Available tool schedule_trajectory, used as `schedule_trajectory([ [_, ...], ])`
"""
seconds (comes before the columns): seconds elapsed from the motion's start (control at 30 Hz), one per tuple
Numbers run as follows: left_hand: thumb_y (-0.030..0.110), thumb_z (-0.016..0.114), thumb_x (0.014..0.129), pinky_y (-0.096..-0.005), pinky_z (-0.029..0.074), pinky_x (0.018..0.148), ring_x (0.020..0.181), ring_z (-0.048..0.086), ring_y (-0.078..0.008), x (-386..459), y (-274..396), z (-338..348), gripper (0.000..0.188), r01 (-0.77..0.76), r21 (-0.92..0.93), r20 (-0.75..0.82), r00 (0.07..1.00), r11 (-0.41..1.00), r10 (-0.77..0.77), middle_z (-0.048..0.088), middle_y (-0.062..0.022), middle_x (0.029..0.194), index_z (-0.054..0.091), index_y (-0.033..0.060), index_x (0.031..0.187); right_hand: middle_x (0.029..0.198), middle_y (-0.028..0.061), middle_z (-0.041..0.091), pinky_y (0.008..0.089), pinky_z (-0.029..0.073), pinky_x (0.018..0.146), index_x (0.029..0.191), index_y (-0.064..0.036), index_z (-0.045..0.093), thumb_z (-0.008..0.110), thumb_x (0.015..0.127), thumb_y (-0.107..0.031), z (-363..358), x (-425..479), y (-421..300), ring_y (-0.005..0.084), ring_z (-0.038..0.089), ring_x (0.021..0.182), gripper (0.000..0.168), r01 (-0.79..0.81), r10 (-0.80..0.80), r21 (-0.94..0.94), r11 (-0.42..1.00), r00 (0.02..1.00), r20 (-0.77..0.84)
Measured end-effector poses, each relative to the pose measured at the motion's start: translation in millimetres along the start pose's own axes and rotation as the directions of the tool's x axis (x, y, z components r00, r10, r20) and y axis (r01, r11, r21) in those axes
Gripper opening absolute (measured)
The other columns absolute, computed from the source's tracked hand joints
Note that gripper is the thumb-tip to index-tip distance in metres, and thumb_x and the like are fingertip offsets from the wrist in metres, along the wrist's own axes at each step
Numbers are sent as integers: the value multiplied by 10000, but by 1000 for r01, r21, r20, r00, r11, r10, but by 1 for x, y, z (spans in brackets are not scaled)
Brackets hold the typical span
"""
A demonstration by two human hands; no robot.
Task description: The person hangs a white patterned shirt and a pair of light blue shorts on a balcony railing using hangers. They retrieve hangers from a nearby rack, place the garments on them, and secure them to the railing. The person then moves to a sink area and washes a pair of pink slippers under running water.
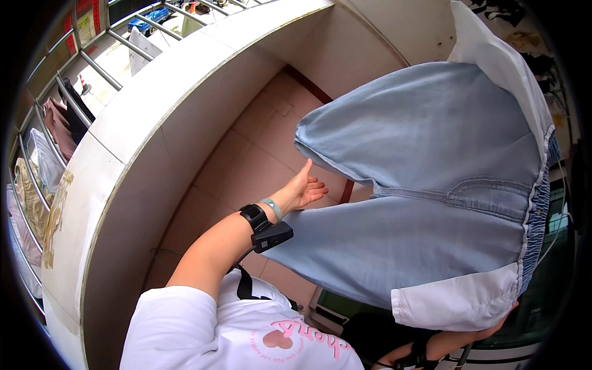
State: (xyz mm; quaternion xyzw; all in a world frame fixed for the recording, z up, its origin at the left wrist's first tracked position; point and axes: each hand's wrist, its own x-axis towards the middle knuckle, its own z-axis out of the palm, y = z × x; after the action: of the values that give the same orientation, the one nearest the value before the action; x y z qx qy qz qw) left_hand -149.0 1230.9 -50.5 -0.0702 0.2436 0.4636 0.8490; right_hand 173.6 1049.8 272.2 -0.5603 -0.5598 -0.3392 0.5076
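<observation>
Light blue denim pants [444, 138] hang before me, inside out, with white pocket bags [455, 298] showing at both sides. Their gathered elastic waistband [536, 236] is at the right and the legs reach left. My left hand [310, 189] is near the leg openings, empty, palm turned up and fingers spread; a black strap with a black device and a grey-green band circle that wrist. At the near end of the waistband is my right hand [502, 321], largely hidden behind the lower pocket bag. Its fingers are mostly out of sight, so its grip cannot be made out.
A white-topped parapet [180, 99] curves along the left, with metal bars [132, 46] beyond it. Several garments [34, 180] hang outside those bars. Reddish tiles cover the floor [249, 162]. A thin white cord [560, 208] runs beside the waistband.
</observation>
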Motion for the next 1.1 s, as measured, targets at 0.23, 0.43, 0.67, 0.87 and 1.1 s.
schedule_trajectory([
  [0.23, 253, 549, 822, -391, 385, 915, 1043, 464, -246, 29, 9, 32, 445, -323, -221, -3, 944, 920, 330, 443, -170, 1150, 382, -30, 1123, 1262, 226, 361, 340, 309, 943, 1238, 63, 344, 348, 866, -235, -39, 17, 33, 280, 408, 1131, 477, 266, -311, 209, 941, 924, 224],
  [0.43, 149, 537, 831, -354, 433, 870, 946, 508, -223, 23, 17, -2, 244, -399, -388, -111, 915, 831, 388, 501, -127, 1030, 446, -13, 988, 1271, 199, 361, 347, 294, 951, 1235, 61, 348, 413, 846, -289, -75, 0, 89, 280, 392, 1138, 527, -191, 111, 234, 953, 943, 314],
  [0.67, 322, 367, 901, -361, 437, 879, 962, 521, -237, -10, 15, -30, 358, -374, -302, -5, 921, 877, 390, 506, -132, 1042, 441, -12, 1007, 1219, 127, 442, 307, 333, 919, 1172, 64, 412, 444, 861, -387, -7, -36, 56, 244, 441, 1091, 549, -869, 787, 480, 117, 376, 489],
  [0.87, 246, 396, 891, -366, 391, 901, 1010, 489, -223, -39, 9, -29, 286, -365, -10, 201, 911, 931, 359, 513, -102, 1064, 470, 16, 1045, 1178, 118, 472, 295, 358, 882, 1148, 70, 423, 422, 873, -388, 25, -64, 49, 219, 473, 1050, 534, -882, 698, 446, 155, 417, 582],
  [1.1, 70, 482, 833, -320, 445, 837, 898, 545, -180, -46, 2, -32, 156, -391, 184, 125, 919, 902, 373, 559, -87, 963, 514, -1, 968, 1182, 145, 457, 310, 362, 895, 1153, 70, 405, 408, 886, -354, 30, -72, 43, 231, 470, 1057, 501, -864, 651, 495, 96, 430, 625],
])
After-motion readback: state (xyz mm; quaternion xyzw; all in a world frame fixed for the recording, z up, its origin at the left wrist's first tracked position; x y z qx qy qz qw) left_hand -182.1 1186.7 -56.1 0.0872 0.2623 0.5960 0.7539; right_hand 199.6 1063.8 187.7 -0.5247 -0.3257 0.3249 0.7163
